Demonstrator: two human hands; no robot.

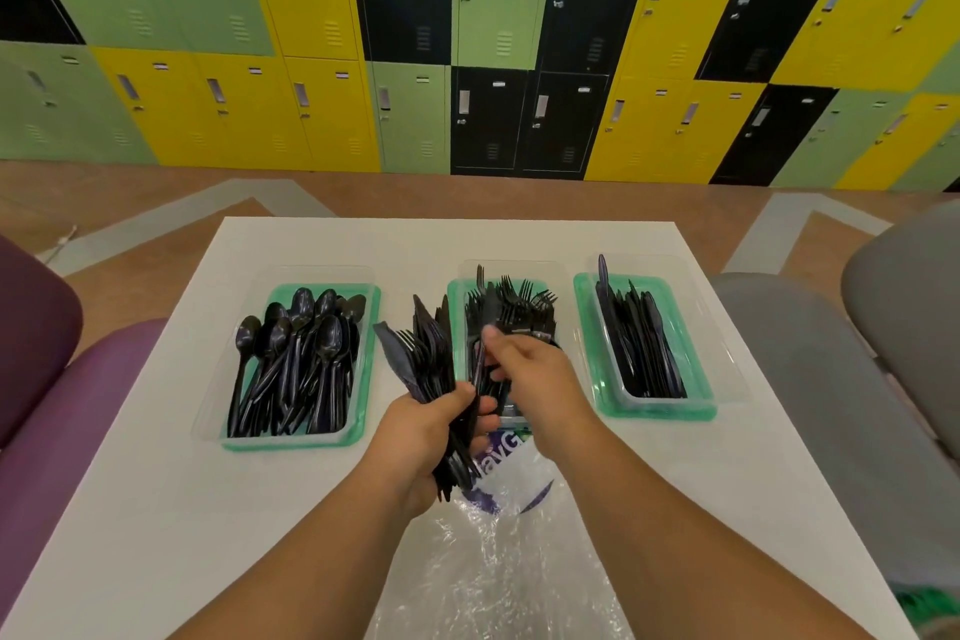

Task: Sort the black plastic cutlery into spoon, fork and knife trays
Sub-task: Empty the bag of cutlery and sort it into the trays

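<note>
Three clear trays with green bases stand in a row on the white table (156, 431). The left tray (358, 411) holds black spoons (296, 359), the middle tray (457, 327) black forks (519, 307), the right tray (660, 408) black knives (641, 343). My left hand (436, 437) grips a mixed bundle of black cutlery (421, 353) between the spoon and fork trays. My right hand (524, 369) hovers over the fork tray's near end and pinches a single black piece (480, 353) that stands upright; I cannot tell which kind it is.
A crumpled clear plastic bag (498, 566) with purple print lies on the table under my wrists. Purple seats (47, 379) stand to the left and grey seats (831, 353) to the right. Green, yellow and black lockers (467, 42) line the far wall.
</note>
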